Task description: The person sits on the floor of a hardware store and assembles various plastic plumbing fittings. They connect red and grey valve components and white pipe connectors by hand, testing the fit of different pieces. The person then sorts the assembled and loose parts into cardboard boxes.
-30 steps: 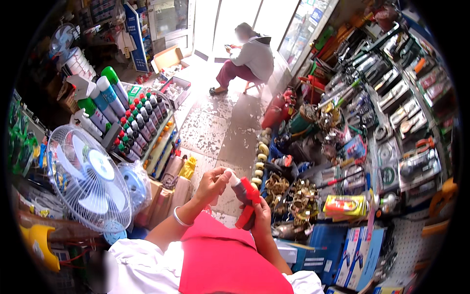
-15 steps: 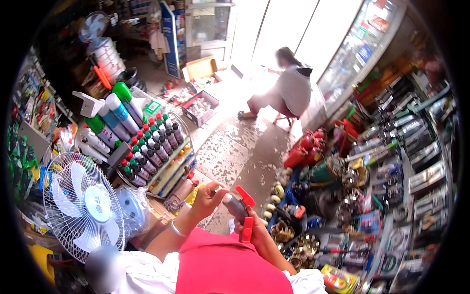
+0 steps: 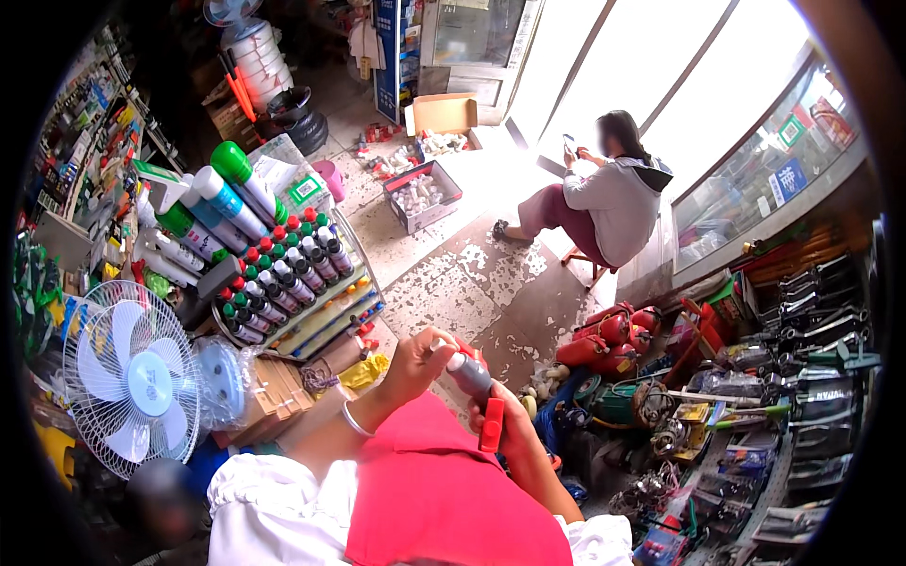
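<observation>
Both my hands meet in front of the red apron, around a grey, cylinder-shaped fitting [image 3: 469, 376] with a pale end and red parts that look like a valve's handle. My right hand [image 3: 515, 422] is closed around its lower end, beside a red piece that sticks out. At the pale upper end, my left hand [image 3: 415, 366] has its fingers pinched together. Something small and white shows at those fingertips, too small to name. A pale bangle [image 3: 356, 421] circles my left wrist.
A rack of spray cans [image 3: 293, 269] and a white fan [image 3: 142, 373] stand at the left. Red fire extinguishers [image 3: 613, 340] and packed tools [image 3: 821, 406] crowd the right. Ahead, a person [image 3: 613, 203] sits on a stool near open boxes [image 3: 423, 198] of fittings.
My view has shifted, so the room sits differently in the picture. The fitting is turned a little, and its upper red part is now mostly behind it. My left fingers remain pinched at its pale end.
</observation>
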`<state>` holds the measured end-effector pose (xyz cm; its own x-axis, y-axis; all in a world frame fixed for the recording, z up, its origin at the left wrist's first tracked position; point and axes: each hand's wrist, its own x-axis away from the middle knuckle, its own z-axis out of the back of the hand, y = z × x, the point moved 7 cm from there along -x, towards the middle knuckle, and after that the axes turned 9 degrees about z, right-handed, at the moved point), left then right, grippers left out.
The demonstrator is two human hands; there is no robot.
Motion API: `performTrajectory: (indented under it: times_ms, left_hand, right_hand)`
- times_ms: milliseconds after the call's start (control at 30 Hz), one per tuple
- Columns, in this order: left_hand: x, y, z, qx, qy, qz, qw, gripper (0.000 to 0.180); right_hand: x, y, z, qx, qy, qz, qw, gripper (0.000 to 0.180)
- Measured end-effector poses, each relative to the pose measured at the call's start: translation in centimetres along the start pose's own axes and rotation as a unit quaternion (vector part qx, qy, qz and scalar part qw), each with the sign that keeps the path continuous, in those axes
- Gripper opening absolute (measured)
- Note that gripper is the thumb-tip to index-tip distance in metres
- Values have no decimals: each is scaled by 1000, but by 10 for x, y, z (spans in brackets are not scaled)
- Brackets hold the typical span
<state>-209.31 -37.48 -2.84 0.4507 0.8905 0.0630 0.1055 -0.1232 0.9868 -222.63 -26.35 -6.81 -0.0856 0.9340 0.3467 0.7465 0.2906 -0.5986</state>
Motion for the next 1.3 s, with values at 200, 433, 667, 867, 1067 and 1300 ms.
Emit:
performTrajectory:
  times_ms: [200,433,667,867,1067,1300]
  left_hand:
    - [-100,-41,0,95,49,88,990,43]
    - [-243,-43,15,-10,-11,155,988,57]
    - [-365,-4,76,34,44,93,994,50]
    - [-422,-12,128,101,77,98,987,40]
    - [-458,-39,144,412,161,159,882,51]
    - [-530,-28,174,645,138,131,740,44]
  right_hand:
    - [-67,-81,8,356,94,250,896,31]
    - [-162,-154,3,491,86,392,773,41]
    - [-306,-206,-25,411,73,262,870,25]
    - [-414,-213,-31,314,47,183,931,21]
    - [-516,-217,-85,451,-148,219,852,31]
    - [-654,-247,-73,164,-32,8,986,29]
